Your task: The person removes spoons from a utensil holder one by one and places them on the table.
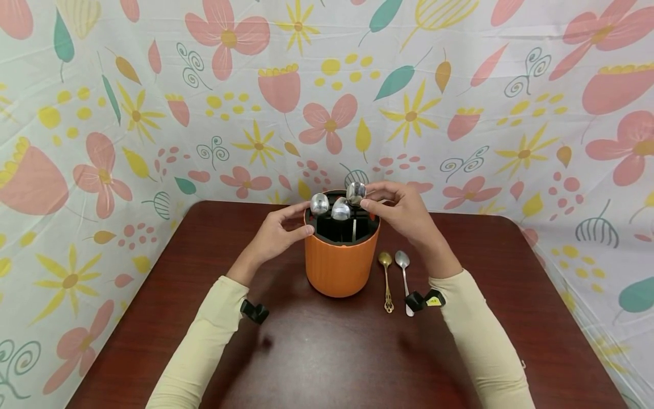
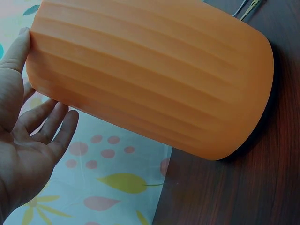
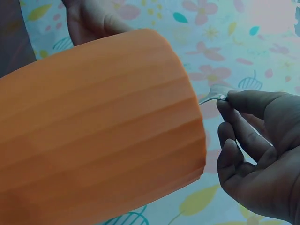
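An orange utensil holder (image 1: 339,272) with a black divided insert stands upright on the table. My left hand (image 1: 276,233) rests against its left rim, thumb and forefinger extended along the edge; in the left wrist view the other fingers hang loosely beside the ribbed wall. At the right rim, my right hand (image 1: 406,213) pinches a silver spoon (image 1: 356,192) by its bowl, between thumb and fingers. The spoon's lower part is hidden behind the holder wall in the right wrist view. Two more silver spoons, one at the left (image 1: 319,203) and one in the middle (image 1: 340,209), stand bowl-up inside.
To the right of the holder a gold spoon (image 1: 386,281) with an ornate handle and a silver spoon (image 1: 403,278) lie side by side on the dark wooden table (image 1: 317,352). A flower-printed cloth (image 1: 327,85) hangs behind the table's far edge.
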`<state>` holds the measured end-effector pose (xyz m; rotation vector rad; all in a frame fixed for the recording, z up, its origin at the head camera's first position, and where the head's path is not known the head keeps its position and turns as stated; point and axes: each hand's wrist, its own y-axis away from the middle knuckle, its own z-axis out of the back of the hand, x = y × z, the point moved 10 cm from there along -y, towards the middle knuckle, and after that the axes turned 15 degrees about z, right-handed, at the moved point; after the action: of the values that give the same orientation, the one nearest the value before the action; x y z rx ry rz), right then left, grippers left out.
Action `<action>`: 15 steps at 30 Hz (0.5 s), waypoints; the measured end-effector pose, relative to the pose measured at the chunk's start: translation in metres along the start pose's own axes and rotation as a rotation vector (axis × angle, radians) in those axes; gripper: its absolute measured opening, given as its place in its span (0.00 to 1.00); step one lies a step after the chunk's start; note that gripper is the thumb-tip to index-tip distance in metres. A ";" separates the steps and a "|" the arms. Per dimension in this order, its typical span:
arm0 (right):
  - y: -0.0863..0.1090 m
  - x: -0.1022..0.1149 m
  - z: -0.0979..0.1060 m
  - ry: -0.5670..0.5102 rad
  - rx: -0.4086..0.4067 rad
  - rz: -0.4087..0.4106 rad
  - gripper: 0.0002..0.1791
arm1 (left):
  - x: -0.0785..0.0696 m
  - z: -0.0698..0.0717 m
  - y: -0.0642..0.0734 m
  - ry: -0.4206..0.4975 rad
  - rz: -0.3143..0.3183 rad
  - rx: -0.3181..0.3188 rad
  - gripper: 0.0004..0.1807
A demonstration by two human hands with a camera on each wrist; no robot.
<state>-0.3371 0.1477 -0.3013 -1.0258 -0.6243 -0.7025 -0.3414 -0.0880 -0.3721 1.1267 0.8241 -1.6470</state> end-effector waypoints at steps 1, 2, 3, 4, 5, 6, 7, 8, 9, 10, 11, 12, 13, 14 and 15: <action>-0.001 0.001 0.001 -0.005 -0.004 0.005 0.16 | -0.004 0.000 0.002 0.003 0.009 0.002 0.32; -0.001 0.003 0.001 -0.005 -0.005 0.008 0.16 | -0.004 0.000 0.002 0.004 0.008 0.002 0.32; -0.001 0.004 0.002 -0.008 -0.007 0.011 0.15 | -0.004 0.000 0.002 0.004 0.008 0.002 0.32; -0.002 0.006 0.002 -0.011 -0.009 0.014 0.15 | -0.004 0.000 0.002 0.005 0.007 0.003 0.32; -0.002 0.007 0.003 -0.016 -0.011 0.017 0.15 | -0.004 0.000 0.002 0.006 0.008 0.004 0.32; -0.003 0.008 0.003 -0.023 -0.013 0.021 0.15 | -0.003 0.000 0.002 0.007 0.010 0.004 0.32; -0.003 0.010 0.004 -0.028 -0.014 0.025 0.15 | -0.003 0.000 0.002 0.007 0.012 0.004 0.32; -0.003 0.012 0.004 -0.029 -0.017 0.027 0.15 | 0.000 0.000 0.000 0.004 0.005 0.001 0.32; -0.004 0.013 0.005 -0.035 -0.021 0.034 0.15 | 0.001 0.000 0.000 0.005 0.007 0.002 0.32; -0.005 0.016 0.007 -0.038 -0.027 0.044 0.15 | 0.001 0.000 0.000 0.007 0.008 0.003 0.32; -0.006 0.018 0.008 -0.043 -0.033 0.052 0.14 | 0.001 0.000 0.000 0.009 0.011 0.005 0.32; -0.007 0.021 0.009 -0.045 -0.040 0.061 0.14 | 0.001 0.000 -0.001 0.012 0.012 0.007 0.32; -0.007 0.024 0.010 -0.044 -0.047 0.071 0.14 | 0.001 0.000 -0.001 0.018 0.013 0.010 0.32; -0.009 0.027 0.012 -0.045 -0.055 0.081 0.14 | 0.001 0.000 -0.001 0.024 0.014 0.014 0.32; -0.010 0.031 0.013 -0.046 -0.064 0.094 0.13 | 0.002 0.000 -0.001 0.027 0.015 0.016 0.32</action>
<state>-0.3269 0.1494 -0.2677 -1.1257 -0.5932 -0.6211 -0.3424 -0.0879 -0.3738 1.1666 0.8191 -1.6316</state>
